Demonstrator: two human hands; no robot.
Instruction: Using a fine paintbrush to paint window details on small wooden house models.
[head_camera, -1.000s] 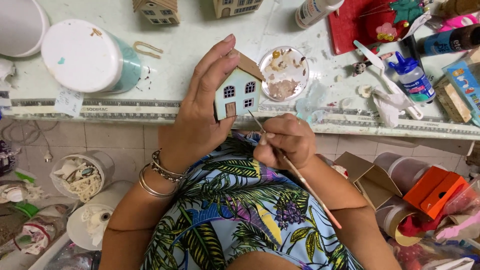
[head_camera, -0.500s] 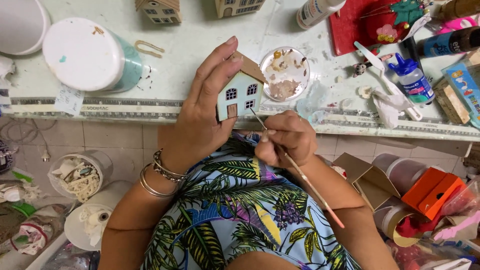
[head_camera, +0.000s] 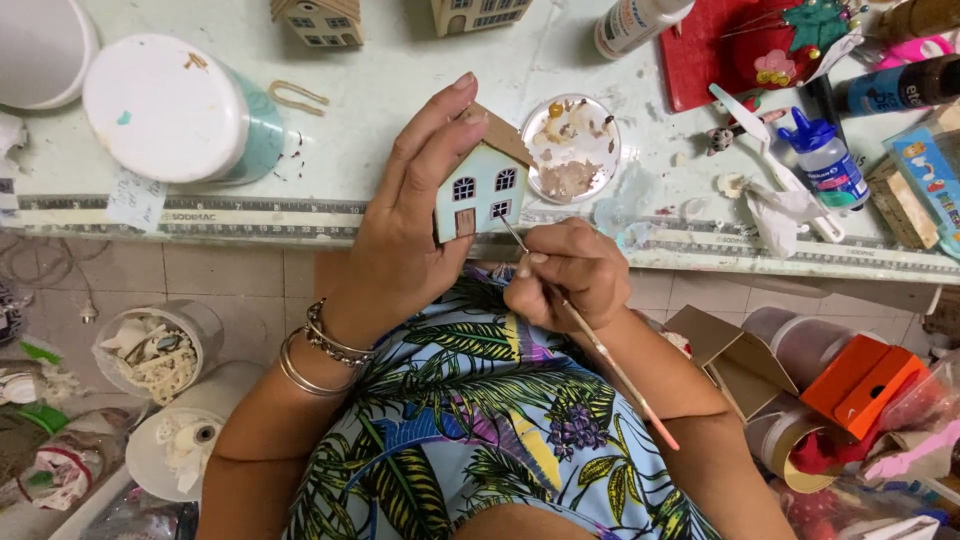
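While little house is held in middle of frame by left hand, fingers wrapped behind it, thin brush is pinched by right hand, tip touching house's lower right corner.

Three miniature houses were visible: one pale blue house at frame centre and two more at the top edge. One paintbrush, one round palette dish, and two wrist bangles were counted.

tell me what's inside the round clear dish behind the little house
The round clear dish holds smears of beige and brown paint and an orange blob. The little house covers none of it.
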